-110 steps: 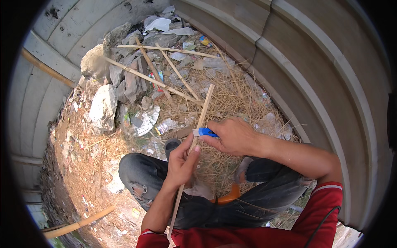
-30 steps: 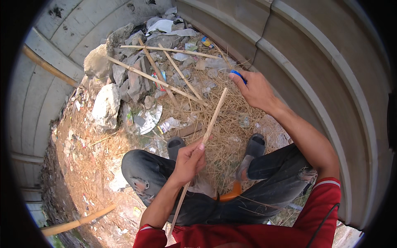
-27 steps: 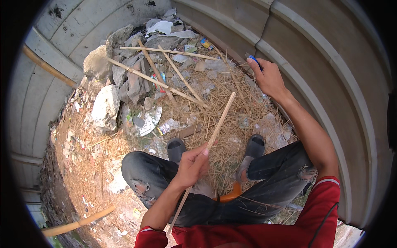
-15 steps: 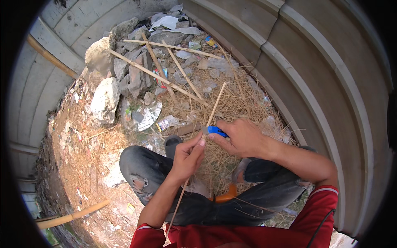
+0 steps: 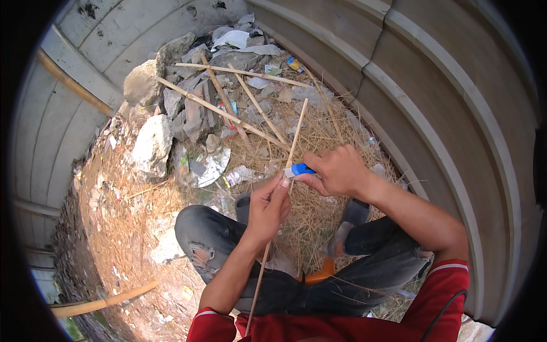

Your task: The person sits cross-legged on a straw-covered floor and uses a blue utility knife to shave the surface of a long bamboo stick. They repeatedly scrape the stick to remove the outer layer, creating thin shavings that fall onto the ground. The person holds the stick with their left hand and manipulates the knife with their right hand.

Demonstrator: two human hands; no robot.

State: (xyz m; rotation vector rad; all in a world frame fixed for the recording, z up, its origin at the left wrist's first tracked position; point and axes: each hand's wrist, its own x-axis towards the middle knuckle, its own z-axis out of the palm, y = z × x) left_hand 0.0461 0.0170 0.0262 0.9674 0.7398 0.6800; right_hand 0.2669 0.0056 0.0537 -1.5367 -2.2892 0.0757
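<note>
My left hand (image 5: 270, 209) is closed around a thin bamboo strip (image 5: 297, 134), pinching it near the knife between thumb and fingers. The strip slants up and away past my fingers, and its lower part runs back under my left hand toward my red shirt. My right hand (image 5: 341, 171) grips a blue utility knife (image 5: 302, 169). The knife's metal blade (image 5: 289, 172) lies against the strip just beyond my left fingertips. Whether the edge cuts into the strip is too small to tell.
Several bamboo strips (image 5: 257, 101) lie over rocks (image 5: 152, 145) and dry straw ahead. A curved orange object (image 5: 321, 274) rests between my legs. Corrugated metal sheeting (image 5: 433, 114) rises at the right, a grey panelled wall (image 5: 74, 108) at the left. Litter covers the ground.
Both hands, with the knife and the strip, sit slightly farther from my body. The view has shifted a little, and more of my right shoe shows.
</note>
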